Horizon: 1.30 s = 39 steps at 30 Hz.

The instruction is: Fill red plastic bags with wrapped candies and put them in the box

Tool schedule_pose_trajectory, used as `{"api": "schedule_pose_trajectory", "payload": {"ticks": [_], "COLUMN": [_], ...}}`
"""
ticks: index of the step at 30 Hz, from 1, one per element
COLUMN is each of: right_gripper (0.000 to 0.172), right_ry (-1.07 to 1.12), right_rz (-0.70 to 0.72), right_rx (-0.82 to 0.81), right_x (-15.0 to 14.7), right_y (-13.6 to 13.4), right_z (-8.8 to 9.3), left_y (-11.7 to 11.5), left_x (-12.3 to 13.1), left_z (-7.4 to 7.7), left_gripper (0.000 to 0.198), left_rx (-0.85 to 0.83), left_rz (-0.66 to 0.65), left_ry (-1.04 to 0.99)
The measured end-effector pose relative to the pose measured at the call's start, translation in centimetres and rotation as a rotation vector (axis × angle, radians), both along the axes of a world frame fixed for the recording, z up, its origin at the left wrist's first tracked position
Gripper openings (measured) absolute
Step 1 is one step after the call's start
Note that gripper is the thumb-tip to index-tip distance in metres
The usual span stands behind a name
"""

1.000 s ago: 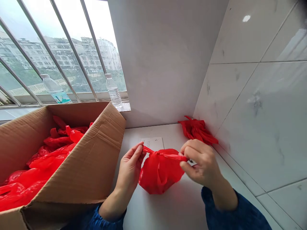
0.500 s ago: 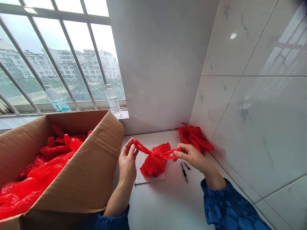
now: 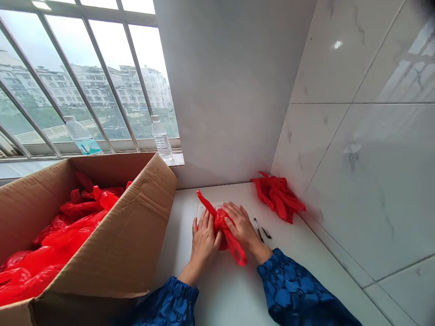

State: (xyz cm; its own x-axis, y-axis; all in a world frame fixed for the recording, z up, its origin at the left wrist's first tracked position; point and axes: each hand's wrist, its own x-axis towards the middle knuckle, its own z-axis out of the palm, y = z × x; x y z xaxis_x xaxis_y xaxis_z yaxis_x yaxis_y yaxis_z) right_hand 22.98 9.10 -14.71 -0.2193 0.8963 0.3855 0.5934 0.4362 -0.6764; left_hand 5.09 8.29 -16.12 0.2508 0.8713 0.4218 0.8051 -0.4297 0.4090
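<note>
A knotted red plastic bag [image 3: 220, 222] lies on the white tabletop, partly covering a sheet of printed paper [image 3: 201, 209]. One twisted handle end sticks up at the far left, and a looped end hangs toward the front right. My left hand [image 3: 204, 237] lies against the bag's left side, its fingers stretched forward and thumb toward the knot. On the right side, my right hand [image 3: 240, 226] rests over the bag with its fingers extended. Neither hand is wrapped round the handles. The bag's lower sides are hidden under my hands.
A cardboard box [image 3: 136, 226] holding several red plastic bags [image 3: 73, 240] stands at the left. Two pens [image 3: 258, 230] lie right of my right hand. More crumpled red plastic [image 3: 278, 194] lies by the tiled wall. Two bottles [image 3: 161, 139] stand on the windowsill.
Both hands have let go of the bag's stretched handle ends and moved inward onto its sides. The handles now stick out loosely, and the bag sits slightly turned between my hands.
</note>
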Motion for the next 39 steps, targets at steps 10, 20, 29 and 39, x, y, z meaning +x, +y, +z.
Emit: {"api": "schedule_pose_trajectory", "payload": {"ticks": [10,20,29,39], "right_gripper": [0.053,0.052,0.047,0.05], "right_ry": [-0.182,-0.273,-0.254,-0.072], "right_rz": [-0.153,-0.193,-0.205,-0.01], "right_rx": [-0.056,-0.008,0.011,0.036], "right_x": [-1.4,-2.0,-2.2,-0.1], "right_y": [1.7,2.4,2.5,-2.6], "right_z": [-4.9,-7.2,-7.8,-2.3], "left_y": [2.4,2.4,2.1,-2.5], "left_x": [0.4,0.5,0.7,0.2], "left_z": [-2.4,-2.6,-2.1,1.8], "left_gripper": [0.056,0.053,0.046,0.017], "left_rx": [-0.007,-0.005,-0.069,-0.128], "left_rz": [0.033,0.043,0.02,0.005], "left_ry": [0.194,0.248,0.184,0.027]}}
